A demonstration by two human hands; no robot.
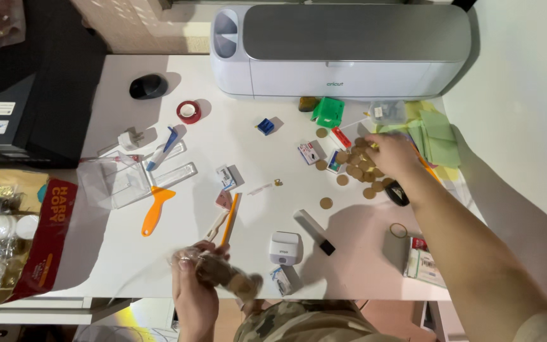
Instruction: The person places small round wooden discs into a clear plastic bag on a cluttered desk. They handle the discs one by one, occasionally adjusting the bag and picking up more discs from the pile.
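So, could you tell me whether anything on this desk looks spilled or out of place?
Yes: small brown discs lie scattered loose across the white desk under the right hand, a few strays apart from the heap. The left hand holds a blurred clear bag of similar discs. Nothing looks damaged.

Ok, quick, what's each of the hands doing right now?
Left hand: closed on a clear bag of brown discs, near the table's front edge.
Right hand: fingers curled over the pile of brown discs; whether it grips any cannot be told.
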